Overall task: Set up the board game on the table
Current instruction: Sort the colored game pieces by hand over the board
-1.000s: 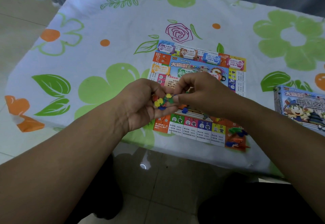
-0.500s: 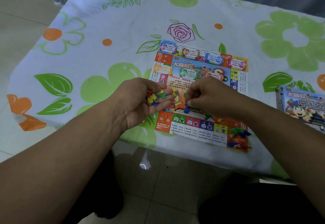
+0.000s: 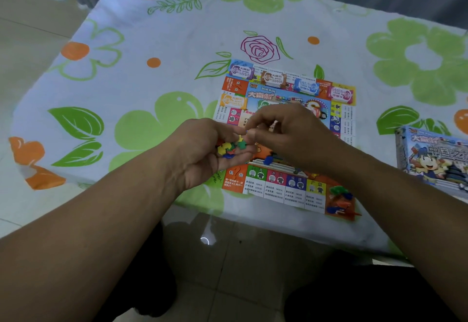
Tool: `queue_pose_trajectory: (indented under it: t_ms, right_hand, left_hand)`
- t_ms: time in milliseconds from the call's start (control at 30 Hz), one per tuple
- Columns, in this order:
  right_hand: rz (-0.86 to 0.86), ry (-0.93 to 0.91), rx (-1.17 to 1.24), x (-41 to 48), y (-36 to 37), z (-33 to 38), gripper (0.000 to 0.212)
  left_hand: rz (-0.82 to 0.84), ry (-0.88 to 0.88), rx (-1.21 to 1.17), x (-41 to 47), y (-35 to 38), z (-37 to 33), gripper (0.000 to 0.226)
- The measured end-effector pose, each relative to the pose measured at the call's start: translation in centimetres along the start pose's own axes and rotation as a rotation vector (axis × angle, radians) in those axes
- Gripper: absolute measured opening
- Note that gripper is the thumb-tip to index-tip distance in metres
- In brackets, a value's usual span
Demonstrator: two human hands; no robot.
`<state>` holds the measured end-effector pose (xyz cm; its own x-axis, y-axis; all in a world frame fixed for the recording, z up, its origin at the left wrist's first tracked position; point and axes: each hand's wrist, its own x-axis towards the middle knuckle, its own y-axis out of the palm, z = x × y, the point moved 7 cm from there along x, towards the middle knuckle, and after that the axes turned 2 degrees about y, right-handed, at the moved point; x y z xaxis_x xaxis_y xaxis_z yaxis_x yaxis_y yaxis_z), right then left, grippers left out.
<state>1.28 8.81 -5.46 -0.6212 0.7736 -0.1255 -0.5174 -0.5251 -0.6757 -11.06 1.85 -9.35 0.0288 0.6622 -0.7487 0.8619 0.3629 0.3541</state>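
Observation:
A colourful paper game board [image 3: 286, 187] lies flat near the table's front edge. My left hand [image 3: 202, 154] is cupped palm up over the board's left side and holds a small heap of plastic pieces [image 3: 231, 147], yellow, green, blue and orange. My right hand [image 3: 286, 134] reaches over to that heap, its thumb and fingertips pinched together at the top of it. What they pinch is too small to make out. A single blue piece [image 3: 267, 161] lies on the board under my right hand. More pieces [image 3: 339, 199] sit in a pile on the board's front right corner.
Stacks of paper play money [image 3: 273, 81] lie along the board's far edge, with one more stack [image 3: 233, 101] at the left. The game box [image 3: 435, 159] stands at the right. A flowered tablecloth [image 3: 152, 73] covers the table; its front edge runs just below the board.
My right hand left the heap, put a blue piece on the board, then came back to the heap in my left hand. My left hand stayed cupped in place.

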Motion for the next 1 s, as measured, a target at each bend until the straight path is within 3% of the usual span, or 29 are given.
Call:
queue_pose_trajectory:
  t_ms: [267, 433, 600, 800, 1000]
  right_hand:
    - [0.069, 0.000, -0.037, 0.1, 1.4, 0.4, 0.013]
    - [0.004, 0.120, 0.126, 1.0, 0.7, 0.0, 0.003]
    - [0.001, 0.259, 0.110, 1.6, 0.8, -1.5, 0.004]
    - [-0.014, 0.139, 0.246, 1.5, 0.9, 0.2, 0.005]
    - [0.052, 0.070, 0.166, 1.6, 1.7, 0.7, 0.001]
  left_hand:
    - [0.052, 0.001, -0.015, 0.2, 0.0, 0.4, 0.032]
    - [0.053, -0.013, -0.033, 0.0, 0.0, 0.2, 0.026]
    - [0.017, 0.004, -0.053, 0.0, -0.7, 0.0, 0.034]
    - [0.028, 0.013, -0.057, 0.1, -0.7, -0.2, 0.033]
    - [0.010, 0.022, -0.027, 0.1, -0.9, 0.1, 0.024]
